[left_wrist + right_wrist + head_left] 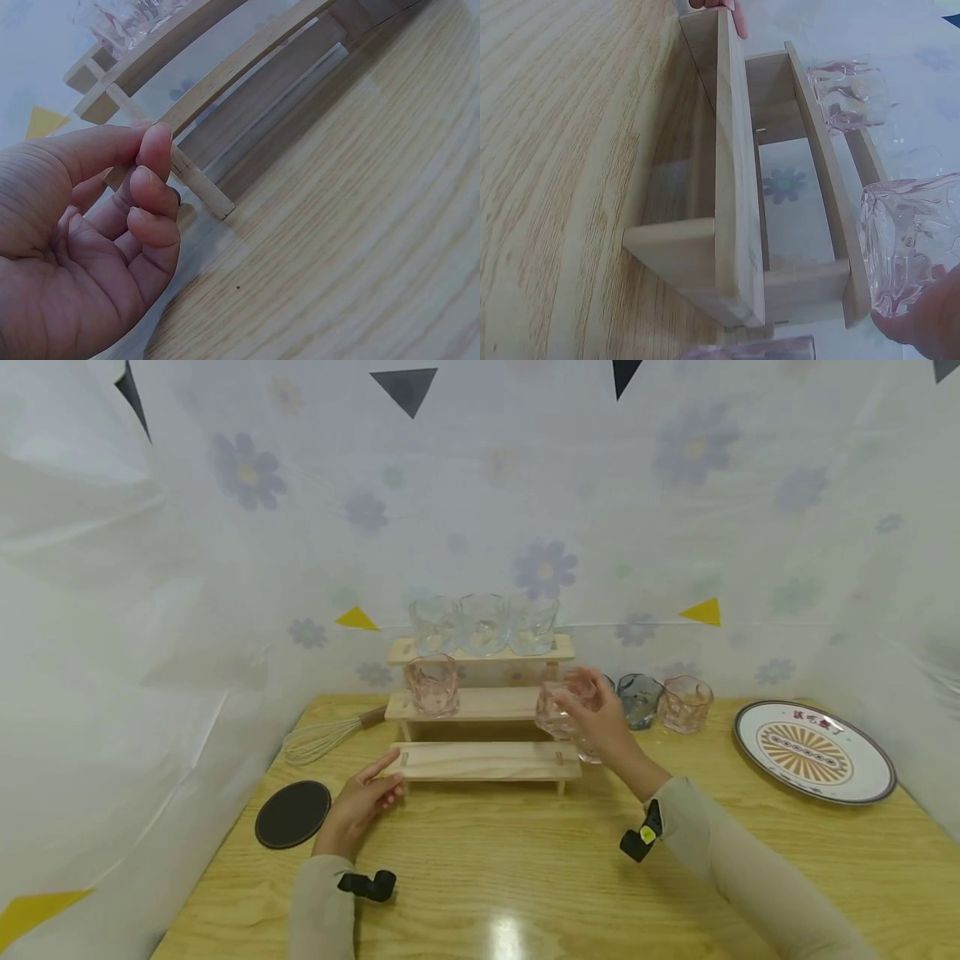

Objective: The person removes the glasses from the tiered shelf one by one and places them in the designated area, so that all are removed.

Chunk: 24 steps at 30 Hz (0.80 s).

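Note:
A three-tier wooden stand (487, 762) is in the middle of the table. My left hand (356, 810) pinches the left end of its lowest shelf between thumb and forefinger, seen close in the left wrist view. With my right hand (609, 727) I grip a pink glass (900, 236) at the right end of the middle shelf, its base right by the board. Another pink glass (433, 689) stands on the left of that shelf. Three clear glasses (483, 627) line the top shelf. Below my right hand a further glass (590, 755) is partly hidden.
Right of the stand are a blue-grey glass (640, 703) and a pink tumbler (686, 703), with another dark glass mostly hidden behind my hand. Further right lies a patterned plate (813, 752). On the left are a whisk (330, 737) and a black round coaster (293, 814).

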### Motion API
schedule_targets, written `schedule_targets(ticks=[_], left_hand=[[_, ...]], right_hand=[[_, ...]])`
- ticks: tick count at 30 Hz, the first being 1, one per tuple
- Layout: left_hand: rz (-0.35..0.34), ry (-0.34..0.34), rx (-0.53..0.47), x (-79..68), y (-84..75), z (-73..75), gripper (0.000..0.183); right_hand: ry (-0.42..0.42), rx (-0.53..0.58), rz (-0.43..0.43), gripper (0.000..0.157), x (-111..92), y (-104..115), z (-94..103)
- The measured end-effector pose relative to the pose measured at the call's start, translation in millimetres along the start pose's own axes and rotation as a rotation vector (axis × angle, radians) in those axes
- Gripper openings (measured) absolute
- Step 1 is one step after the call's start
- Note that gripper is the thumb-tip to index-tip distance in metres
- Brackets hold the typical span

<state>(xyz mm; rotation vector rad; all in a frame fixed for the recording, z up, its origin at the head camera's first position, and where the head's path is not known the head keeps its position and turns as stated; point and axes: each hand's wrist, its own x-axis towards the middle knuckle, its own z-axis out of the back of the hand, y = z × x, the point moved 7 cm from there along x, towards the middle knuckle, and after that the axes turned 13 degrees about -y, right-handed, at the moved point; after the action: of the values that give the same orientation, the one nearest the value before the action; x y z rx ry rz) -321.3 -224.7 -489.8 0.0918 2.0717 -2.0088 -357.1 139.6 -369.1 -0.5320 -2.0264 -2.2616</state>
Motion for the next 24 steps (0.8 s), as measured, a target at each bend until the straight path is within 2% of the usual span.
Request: schedule_targets(ticks=[4, 12, 18, 24], left_hand=[[-0.003, 0.009, -0.011, -0.1, -0.1, -1.1, 0.056], [-0.004, 0.014, -0.035, 0.9, 0.7, 0.3, 0.057], [-0.003, 0.026, -0.017, -0.4, 1.2, 1.1, 0.057], [0.012, 0.031, -0.021, 1.1, 1.5, 0.3, 0.057]], right_hand=[[-0.017, 0.022, 0.001, 0.062, -0.7, -3.7, 17.1], [-0.044, -0.052, 0.042, 0.066, -1.4, -6.1, 49.4], [-0.09, -0.099, 0.04, 0.068, -3.1, -15.5, 71.5], [-0.159, -0.131, 0.04, 0.064, -3.7, -25.1, 98.7]])
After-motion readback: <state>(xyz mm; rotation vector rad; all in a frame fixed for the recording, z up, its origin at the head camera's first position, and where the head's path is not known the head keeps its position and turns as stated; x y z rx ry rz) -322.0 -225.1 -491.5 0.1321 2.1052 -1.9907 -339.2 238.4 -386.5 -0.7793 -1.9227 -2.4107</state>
